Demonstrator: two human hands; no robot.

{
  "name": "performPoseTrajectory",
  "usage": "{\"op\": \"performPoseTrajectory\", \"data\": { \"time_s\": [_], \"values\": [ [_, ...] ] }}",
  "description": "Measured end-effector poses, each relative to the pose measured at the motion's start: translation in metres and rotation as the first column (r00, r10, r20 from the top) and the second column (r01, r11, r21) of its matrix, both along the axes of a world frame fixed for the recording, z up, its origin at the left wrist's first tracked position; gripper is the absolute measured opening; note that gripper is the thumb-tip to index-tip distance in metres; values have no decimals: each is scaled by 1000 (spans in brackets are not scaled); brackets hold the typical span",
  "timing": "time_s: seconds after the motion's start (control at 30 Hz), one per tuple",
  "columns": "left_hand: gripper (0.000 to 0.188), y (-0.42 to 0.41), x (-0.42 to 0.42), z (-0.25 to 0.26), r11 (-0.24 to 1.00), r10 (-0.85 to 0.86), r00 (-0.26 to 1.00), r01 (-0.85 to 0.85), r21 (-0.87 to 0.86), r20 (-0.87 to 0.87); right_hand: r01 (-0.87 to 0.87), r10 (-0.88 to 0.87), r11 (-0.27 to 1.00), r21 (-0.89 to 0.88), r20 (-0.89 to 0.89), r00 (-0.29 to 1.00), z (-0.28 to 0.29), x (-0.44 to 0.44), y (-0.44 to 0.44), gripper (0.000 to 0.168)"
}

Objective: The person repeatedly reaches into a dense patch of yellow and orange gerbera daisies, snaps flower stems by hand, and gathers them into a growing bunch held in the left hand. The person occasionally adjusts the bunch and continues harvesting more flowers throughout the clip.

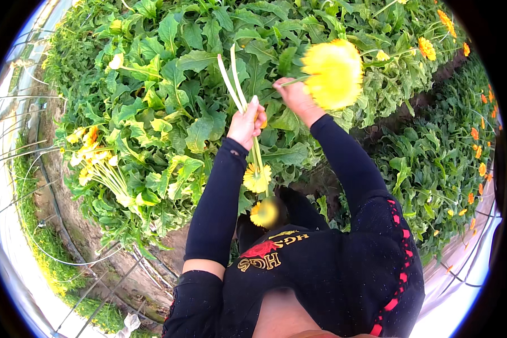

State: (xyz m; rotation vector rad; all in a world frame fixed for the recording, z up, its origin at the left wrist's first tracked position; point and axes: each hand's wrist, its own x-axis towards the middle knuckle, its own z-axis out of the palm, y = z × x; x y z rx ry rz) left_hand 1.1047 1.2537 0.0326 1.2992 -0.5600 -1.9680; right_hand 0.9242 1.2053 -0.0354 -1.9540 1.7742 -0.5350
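My left hand [246, 124] is closed around a few pale green flower stems [235, 80]. Their bare ends point up and away from me. Below that fist, two yellow gerbera blooms [257, 177] hang head-down near my body, the lower one partly hidden by a blurred dark spot. My right hand [298, 99] pinches the stem of another yellow gerbera [333, 74]. Its large, motion-blurred head covers part of the hand and the leaves behind. Both hands are above a dense bed of toothed green leaves [194, 38].
A bundle of cut yellow flowers [95, 158] lies on the leaves at left. Orange gerberas [426, 48] stand at upper right, above a furrow [405, 107] between beds. Wires, a dark hose [61, 217] and plastic sheeting border the left side.
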Motion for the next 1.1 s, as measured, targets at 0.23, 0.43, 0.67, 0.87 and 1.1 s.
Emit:
{"op": "performPoseTrajectory", "data": {
  "time_s": [0.23, 0.43, 0.67, 0.87, 1.1],
  "values": [
    [15, 26, 7, -56, 972, -169, 985, 158, 172, 46, -80, 82, 997, -19, 232, 969, -28, 44, 59, 25],
    [15, 86, -25, -74, 972, -208, 930, 163, 167, 304, 96, -775, 591, 801, 530, 346, -55, 37, 63, 39],
    [10, 75, 44, -93, 979, -118, 985, 93, 181, 129, 412, -888, 365, 835, 445, -116, -105, 124, 41, 21],
    [14, 126, -7, -133, 989, -146, 936, 133, 62, 322, 223, -902, 426, 877, 429, 37, -85, 88, 78, 27],
    [10, 122, 0, -105, 987, -126, 937, 85, 138, 326, 342, -925, 368, 865, 377, 41, -97, 92, 86, 19]
  ]
}}
